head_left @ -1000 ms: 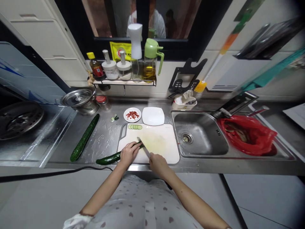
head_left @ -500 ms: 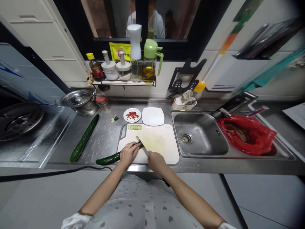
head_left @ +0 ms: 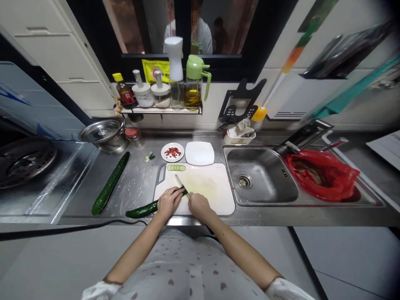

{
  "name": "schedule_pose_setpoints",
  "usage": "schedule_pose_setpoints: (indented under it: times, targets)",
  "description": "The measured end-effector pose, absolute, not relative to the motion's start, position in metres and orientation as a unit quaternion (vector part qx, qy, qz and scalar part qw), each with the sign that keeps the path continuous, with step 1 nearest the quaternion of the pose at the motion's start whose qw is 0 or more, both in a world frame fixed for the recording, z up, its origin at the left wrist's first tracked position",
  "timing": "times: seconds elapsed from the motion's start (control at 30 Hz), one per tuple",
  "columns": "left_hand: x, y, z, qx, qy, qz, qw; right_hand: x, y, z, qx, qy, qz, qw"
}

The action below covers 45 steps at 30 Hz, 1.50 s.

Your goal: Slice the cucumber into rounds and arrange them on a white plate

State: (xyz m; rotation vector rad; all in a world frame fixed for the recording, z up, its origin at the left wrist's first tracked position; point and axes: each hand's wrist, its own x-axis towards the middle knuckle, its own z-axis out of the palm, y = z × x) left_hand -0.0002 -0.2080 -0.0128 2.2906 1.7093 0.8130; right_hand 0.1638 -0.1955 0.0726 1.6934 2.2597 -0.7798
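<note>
The person wears a loose white top (head_left: 175,266) scattered with small, dusky mauve-brown hearts (head_left: 223,286). A plain pale strip (head_left: 196,283) runs vertically down its middle. The white left sleeve (head_left: 101,290) and right sleeve (head_left: 286,287) end around the elbows, slightly crumpled. Both forearms (head_left: 136,252), the left hand (head_left: 168,203) and the right hand (head_left: 198,206) are bare.
</note>
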Motion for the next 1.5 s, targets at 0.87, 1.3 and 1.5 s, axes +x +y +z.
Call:
schedule_pose_setpoints:
  times: [0.87, 1.3, 1.5]
  targets:
    - [0.001, -0.207, -0.016, 0.766, 0.575, 0.276, 0.08, 0.164, -0.2, 0.059, 0.578, 0.766, -0.256, 0.114]
    - [0.001, -0.207, -0.016, 0.769, 0.572, 0.275, 0.074, 0.152, -0.193, 0.052, 0.587, 0.763, -0.252, 0.097]
    - [0.0, -0.208, -0.015, 0.773, 0.57, 0.271, 0.062, 0.146, -0.188, 0.048, 0.587, 0.764, -0.254, 0.086]
